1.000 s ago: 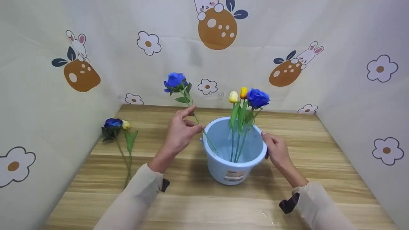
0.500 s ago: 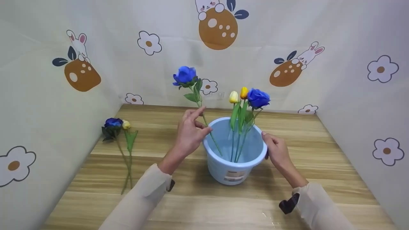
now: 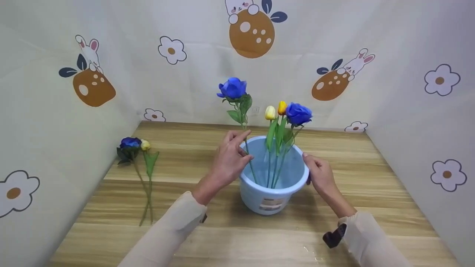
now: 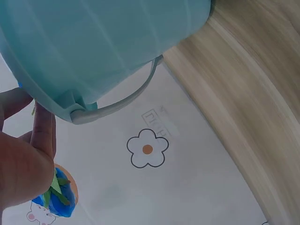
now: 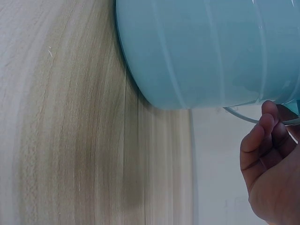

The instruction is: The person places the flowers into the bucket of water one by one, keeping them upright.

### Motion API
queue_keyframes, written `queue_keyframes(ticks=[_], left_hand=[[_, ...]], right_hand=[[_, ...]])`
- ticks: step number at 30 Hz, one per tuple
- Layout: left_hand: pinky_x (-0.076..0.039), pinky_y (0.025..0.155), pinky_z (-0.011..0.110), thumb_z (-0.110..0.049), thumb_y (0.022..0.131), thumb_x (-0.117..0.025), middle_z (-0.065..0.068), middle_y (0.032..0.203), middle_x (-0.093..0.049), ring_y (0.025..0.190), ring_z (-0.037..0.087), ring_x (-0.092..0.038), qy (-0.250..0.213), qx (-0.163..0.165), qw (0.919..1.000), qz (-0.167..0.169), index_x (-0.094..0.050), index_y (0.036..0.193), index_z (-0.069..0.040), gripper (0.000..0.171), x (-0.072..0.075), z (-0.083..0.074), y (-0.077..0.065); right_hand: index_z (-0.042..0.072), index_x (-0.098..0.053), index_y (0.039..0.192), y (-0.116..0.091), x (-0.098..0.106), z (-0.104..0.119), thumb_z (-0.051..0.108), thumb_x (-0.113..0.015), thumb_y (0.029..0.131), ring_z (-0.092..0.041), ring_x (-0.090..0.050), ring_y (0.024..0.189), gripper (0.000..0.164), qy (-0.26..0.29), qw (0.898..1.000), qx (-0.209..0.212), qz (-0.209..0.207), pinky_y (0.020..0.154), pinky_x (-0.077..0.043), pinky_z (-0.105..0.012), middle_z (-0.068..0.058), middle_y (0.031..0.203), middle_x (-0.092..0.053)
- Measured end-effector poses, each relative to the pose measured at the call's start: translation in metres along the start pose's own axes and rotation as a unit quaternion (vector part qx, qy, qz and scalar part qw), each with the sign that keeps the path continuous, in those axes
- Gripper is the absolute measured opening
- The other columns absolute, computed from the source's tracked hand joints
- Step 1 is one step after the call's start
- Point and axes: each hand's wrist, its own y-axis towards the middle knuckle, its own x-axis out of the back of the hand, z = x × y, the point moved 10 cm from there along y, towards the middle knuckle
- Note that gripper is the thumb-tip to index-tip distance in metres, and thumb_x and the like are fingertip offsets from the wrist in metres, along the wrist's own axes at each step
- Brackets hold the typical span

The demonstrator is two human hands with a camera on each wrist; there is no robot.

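A light blue bucket [image 3: 256, 193] stands on the wooden table, with a white tulip [image 3: 270, 113], an orange-yellow tulip [image 3: 282, 108] and a blue rose [image 3: 298, 114] upright inside. My left hand [image 3: 232, 159] pinches the green stem of another blue flower [image 3: 232, 88] over the bucket's left rim; the stem's lower end reaches inside. In the left wrist view that bloom [image 4: 63, 197] shows beyond my thumb. My right hand [image 3: 320, 171] grips the rim on the right side, fingers curled at the outer wall beside the handle [image 5: 241, 114] in the right wrist view.
On the table's left side lie a dark blue rose [image 3: 130, 144] and a pale yellow tulip [image 3: 145, 145], their stems crossed. Fabric walls [image 3: 200, 70] printed with rabbits, oranges and flowers close off the back and both sides of the table [image 3: 259, 237].
My left hand has moved right with the blue flower, turning it more upright as its stem entered the bucket. The right hand keeps its hold on the rim.
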Motion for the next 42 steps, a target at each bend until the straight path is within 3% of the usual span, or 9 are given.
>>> queue_keyframes(ticks=[4,7,15,20,23,33,36,42], left_hand=[[-0.053,0.072,0.02,-0.002,0.076,-0.077,0.004,0.121,-0.046,0.083,0.011,-0.06,0.022,0.006,0.9994,0.026,-0.048,0.141,-0.016,0.072,-0.008,0.0,0.0],[-0.053,0.072,0.019,-0.002,0.077,-0.077,0.003,0.12,-0.046,0.084,0.011,-0.059,0.034,0.003,0.9988,0.037,-0.047,0.141,-0.017,0.073,-0.013,-0.001,-0.001],[-0.052,0.074,0.022,-0.004,0.078,-0.076,0.005,0.12,-0.048,0.088,0.013,-0.057,0.076,-0.053,0.9943,0.053,-0.046,0.142,-0.014,0.071,-0.02,-0.015,-0.004],[-0.047,0.089,0.033,-0.014,0.078,-0.078,0.005,0.12,-0.052,0.102,0.019,-0.054,0.142,-0.067,0.9859,0.059,-0.047,0.141,-0.017,0.07,-0.025,-0.018,-0.004],[-0.041,0.089,0.035,-0.022,0.076,-0.08,0.004,0.118,-0.055,0.104,0.02,-0.051,0.191,-0.068,0.9776,0.057,-0.048,0.14,-0.019,0.072,-0.026,-0.016,-0.004],[-0.038,0.084,0.034,-0.029,0.074,-0.082,0.005,0.122,-0.058,0.106,0.021,-0.051,0.261,-0.056,0.9613,0.068,-0.055,0.134,-0.019,0.067,-0.028,-0.015,-0.002],[-0.037,0.081,0.033,-0.03,0.073,-0.082,0.006,0.124,-0.059,0.106,0.021,-0.05,0.276,-0.057,0.9566,0.076,-0.059,0.13,-0.018,0.063,-0.03,-0.016,-0.001],[-0.035,0.073,0.031,-0.032,0.07,-0.084,0.004,0.115,-0.064,0.096,0.021,-0.051,0.297,-0.083,0.9484,0.072,-0.067,0.12,-0.018,0.054,-0.033,-0.023,0.0]], right_hand=[[-0.011,-0.055,0.071,-0.002,0.0,0.005,0.024,-0.046,0.1,-0.014,-0.047,0.042,0.046,0.002,1.0,0.003,-0.003,0.042,-0.041,-0.026,-0.001,0.05,-0.05],[-0.011,-0.054,0.07,0.001,0.001,0.001,0.024,-0.047,0.1,-0.012,-0.046,0.041,0.046,0.003,1.0,0.004,-0.005,0.041,-0.04,-0.026,0.0,0.049,-0.049],[-0.006,-0.056,0.066,0.013,0.002,-0.027,0.028,-0.051,0.099,-0.014,-0.045,0.037,0.047,0.033,0.999,0.012,-0.017,0.037,-0.038,-0.027,-0.004,0.047,-0.049],[-0.003,-0.055,0.064,0.013,0.002,-0.029,0.032,-0.051,0.098,-0.027,-0.046,0.039,0.049,0.025,0.999,0.021,-0.023,0.036,-0.039,-0.029,-0.006,0.048,-0.049],[-0.002,-0.054,0.064,0.013,0.002,-0.029,0.034,-0.051,0.098,-0.033,-0.047,0.041,0.05,0.022,0.999,0.014,-0.019,0.037,-0.039,-0.029,-0.006,0.049,-0.049],[-0.008,-0.053,0.066,0.002,0.001,-0.003,0.022,-0.047,0.1,-0.032,-0.048,0.044,0.046,0.003,1.0,0.005,-0.005,0.04,-0.041,-0.028,-0.002,0.049,-0.049],[-0.007,-0.054,0.066,0.004,0.001,-0.008,0.023,-0.047,0.1,-0.032,-0.048,0.044,0.046,0.007,1.0,0.005,-0.004,0.04,-0.041,-0.028,-0.003,0.05,-0.05],[-0.003,-0.056,0.064,0.012,0.003,-0.025,0.029,-0.051,0.098,-0.018,-0.045,0.037,0.047,0.022,0.999,0.019,-0.018,0.037,-0.04,-0.029,-0.005,0.047,-0.048]])
